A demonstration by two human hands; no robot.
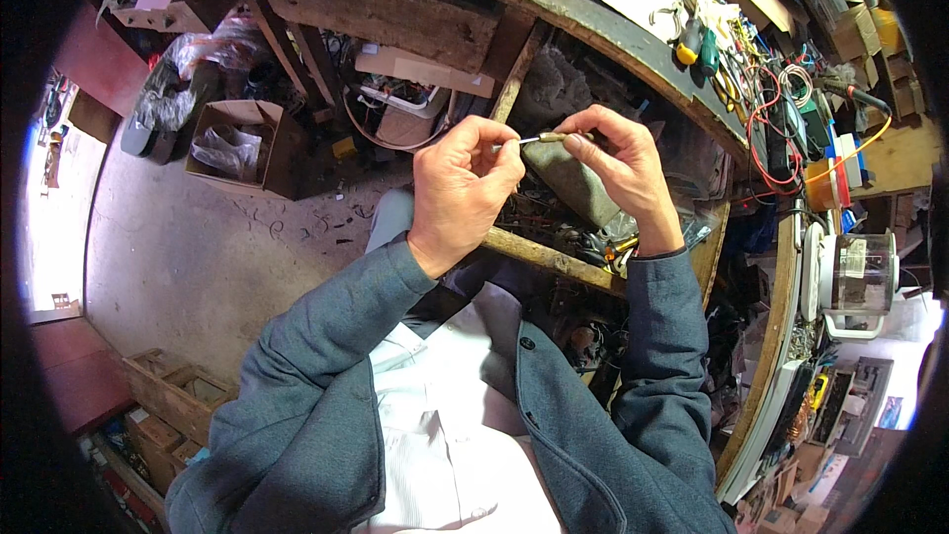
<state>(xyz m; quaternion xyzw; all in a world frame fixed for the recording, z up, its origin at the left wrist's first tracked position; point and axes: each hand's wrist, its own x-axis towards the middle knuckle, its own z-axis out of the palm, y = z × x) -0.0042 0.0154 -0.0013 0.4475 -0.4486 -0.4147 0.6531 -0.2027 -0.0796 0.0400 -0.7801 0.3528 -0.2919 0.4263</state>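
My left hand (465, 193) is closed, thumb and forefinger pinched on a thin silvery rod (530, 138) that points right. My right hand (623, 168) grips a small tan or brass-coloured piece (554, 137) between thumb and forefinger, where the rod's right end meets it; whether the rod is inside it I cannot tell. Behind and below both hands lies an olive-grey cloth (568, 188) in an open wooden drawer or shelf, with loose tools (618, 250) at its lower right.
The worn bench edge (613, 37) arcs above, carrying screwdrivers (690, 42), tangled wires and a white appliance with a clear container (855, 272) at the right. A cardboard box (277, 153) and wrapped items (173, 104) rest on the concrete floor at left. A wooden crate (173, 391) is at lower left.
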